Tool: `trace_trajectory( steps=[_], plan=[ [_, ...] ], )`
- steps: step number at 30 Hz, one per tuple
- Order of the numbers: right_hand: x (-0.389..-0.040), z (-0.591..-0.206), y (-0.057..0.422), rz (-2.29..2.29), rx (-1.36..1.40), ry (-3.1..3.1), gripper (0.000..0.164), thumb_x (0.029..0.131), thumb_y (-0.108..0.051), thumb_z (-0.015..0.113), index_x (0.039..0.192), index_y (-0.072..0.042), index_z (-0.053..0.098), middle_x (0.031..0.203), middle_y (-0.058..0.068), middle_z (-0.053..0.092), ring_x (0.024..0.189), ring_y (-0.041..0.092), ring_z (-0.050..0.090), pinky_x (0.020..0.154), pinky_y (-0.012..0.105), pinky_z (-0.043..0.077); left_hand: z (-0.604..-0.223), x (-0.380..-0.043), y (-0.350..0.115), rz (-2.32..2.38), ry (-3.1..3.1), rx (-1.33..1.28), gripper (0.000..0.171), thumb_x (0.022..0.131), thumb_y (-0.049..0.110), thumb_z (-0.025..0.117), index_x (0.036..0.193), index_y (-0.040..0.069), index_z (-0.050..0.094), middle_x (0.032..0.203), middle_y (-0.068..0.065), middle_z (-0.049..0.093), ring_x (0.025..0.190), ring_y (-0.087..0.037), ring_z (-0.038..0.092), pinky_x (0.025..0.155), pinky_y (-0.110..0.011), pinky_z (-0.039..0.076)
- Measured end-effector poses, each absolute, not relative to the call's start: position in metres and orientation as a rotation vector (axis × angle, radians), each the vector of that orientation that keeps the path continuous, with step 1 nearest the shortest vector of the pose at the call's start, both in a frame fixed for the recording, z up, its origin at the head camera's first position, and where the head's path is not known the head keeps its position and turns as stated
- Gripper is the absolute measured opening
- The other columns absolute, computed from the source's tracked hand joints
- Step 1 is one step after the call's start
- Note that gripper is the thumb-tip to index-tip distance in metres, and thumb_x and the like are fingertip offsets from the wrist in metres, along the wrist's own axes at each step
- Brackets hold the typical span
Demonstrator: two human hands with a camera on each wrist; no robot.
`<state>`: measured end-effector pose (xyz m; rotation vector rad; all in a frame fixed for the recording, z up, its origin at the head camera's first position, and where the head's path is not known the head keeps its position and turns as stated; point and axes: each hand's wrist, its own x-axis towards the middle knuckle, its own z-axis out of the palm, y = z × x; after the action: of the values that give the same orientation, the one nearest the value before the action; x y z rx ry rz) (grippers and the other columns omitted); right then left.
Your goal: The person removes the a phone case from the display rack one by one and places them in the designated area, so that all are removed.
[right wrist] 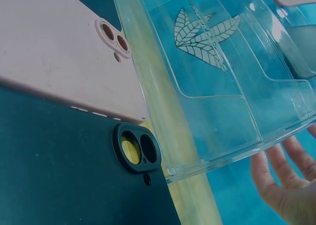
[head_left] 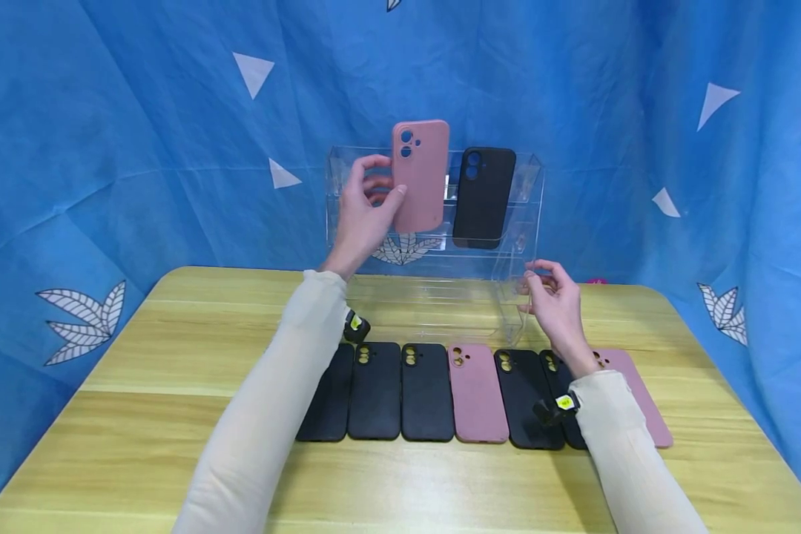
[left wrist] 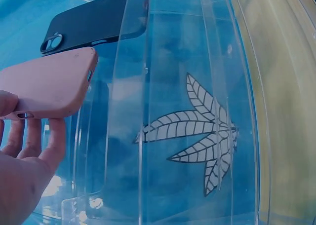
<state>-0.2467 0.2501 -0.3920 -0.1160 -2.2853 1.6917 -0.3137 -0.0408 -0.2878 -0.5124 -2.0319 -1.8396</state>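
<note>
My left hand (head_left: pixel 363 211) pinches a pink phone case (head_left: pixel 422 174) along its side, thumb across the front and fingers behind. This case is held upright at the upper tier of a clear acrylic display rack (head_left: pixel 434 311). To its right, a black phone case (head_left: pixel 483 196) leans in the same tier. Down at the rack's right side is my right hand (head_left: pixel 557 304), its fingertips at the outer wall. The right wrist view shows those fingers (right wrist: pixel 281 166) loosely extended along the clear edge, with the thumb out of sight.
A row of black and pink phone cases lies on the wooden table (head_left: pixel 173 415) before the rack, including a pink one (head_left: pixel 478 393) and a black one (head_left: pixel 427 393). My right forearm crosses the row's right end. A blue patterned cloth (head_left: pixel 140 111) hangs behind.
</note>
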Motion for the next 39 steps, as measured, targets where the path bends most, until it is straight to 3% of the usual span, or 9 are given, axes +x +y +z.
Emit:
trace_trajectory(
  steps=[17,26,39],
  plan=[
    [-0.249,-0.395,0.251,1.662,-0.128,-2.295,0.038,0.107,-0.031,0.048,0.136,-0.007,0.052,0.106,-0.004,0.059,0.092,0.005,0.064,0.067,0.021,0.062,-0.296,-0.294,-0.06,-1.871,-2.022,-0.55,0.046,0.099,0.007,0.065,0.141,0.012,0.047,0.112,-0.018,0.068,0.094,-0.03,0.072,0.08,-0.034,0.061],
    [-0.249,-0.397,0.252,1.68,-0.121,-2.281,0.033,0.107,-0.031,0.048,0.133,-0.01,0.053,0.109,-0.006,0.058,0.093,0.007,0.063,0.068,0.022,0.062,-0.302,-0.282,-0.069,-1.916,-2.041,-0.551,0.046,0.1,0.006,0.063,0.141,0.012,0.046,0.111,-0.014,0.067,0.085,-0.013,0.071,0.069,-0.03,0.061],
    [-0.247,-0.397,0.255,1.698,-0.13,-2.279,0.034,0.107,-0.031,0.048,0.134,-0.011,0.052,0.109,-0.002,0.058,0.092,0.005,0.064,0.068,0.021,0.062,-0.309,-0.274,-0.079,-1.951,-2.075,-0.566,0.047,0.101,0.008,0.063,0.142,0.018,0.044,0.103,-0.003,0.066,0.081,-0.013,0.072,0.069,-0.032,0.064]
  ],
)
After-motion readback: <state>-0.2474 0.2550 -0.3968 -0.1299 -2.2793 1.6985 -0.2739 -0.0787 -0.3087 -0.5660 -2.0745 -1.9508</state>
